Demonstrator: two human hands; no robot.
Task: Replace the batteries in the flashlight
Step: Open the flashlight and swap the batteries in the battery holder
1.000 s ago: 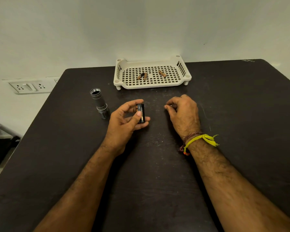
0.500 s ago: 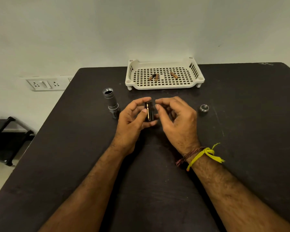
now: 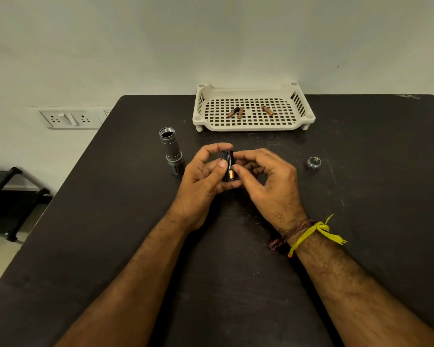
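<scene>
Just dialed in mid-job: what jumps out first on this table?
Both hands meet at the table's centre: the left hand holds a black battery holder showing a copper-ended battery, and the right hand touches it with its fingertips. To their left the open flashlight body stands upright; its tail cap lies to the right. Behind, a white tray holds three loose batteries.

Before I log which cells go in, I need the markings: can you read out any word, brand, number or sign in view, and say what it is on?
No text can be read.
Battery holder in the left hand and right hand: a faint line of print on the cell, too small and blurred.
Three batteries in the tray: no legible marking.
Flashlight body, tail cap, wall sockets: no text visible.
</scene>
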